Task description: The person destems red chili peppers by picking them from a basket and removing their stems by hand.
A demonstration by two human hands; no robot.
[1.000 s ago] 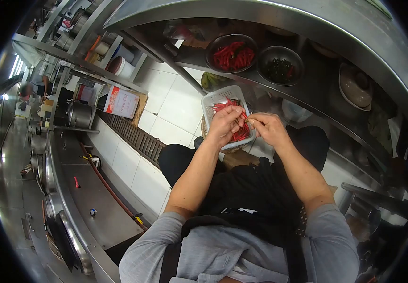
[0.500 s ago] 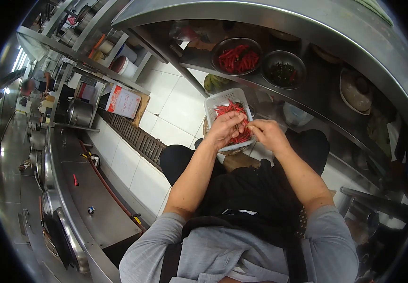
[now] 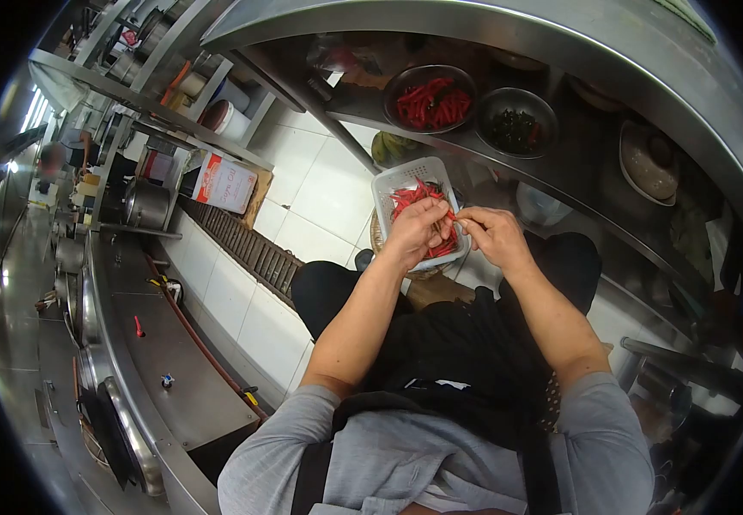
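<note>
My left hand (image 3: 417, 232) is closed around a red chili pepper (image 3: 451, 218) above the white plastic basket (image 3: 427, 166). The fingertips of my right hand (image 3: 500, 240) pinch together at the right end of that chili, likely its stem; the exact grip is too small to make out. Loose red chilies (image 3: 406, 197) lie in the basket below my hands, partly hidden by them. On the low steel shelf beyond are a metal bowl (image 3: 390, 110) of red chilies and another metal bowl (image 3: 543, 112) with dark green bits and a little red.
A steel counter (image 3: 474, 24) overhangs the shelf (image 3: 577, 182). A lidded pot (image 3: 648, 163) sits further right. To the left are a soya oil tin (image 3: 224, 184), a floor drain grate (image 3: 234, 249) and a steel stove front (image 3: 174, 343). A person (image 3: 75, 150) stands far left.
My right hand has shifted slightly up, and its fingers stay at the end of the chili. The left hand has barely moved.
</note>
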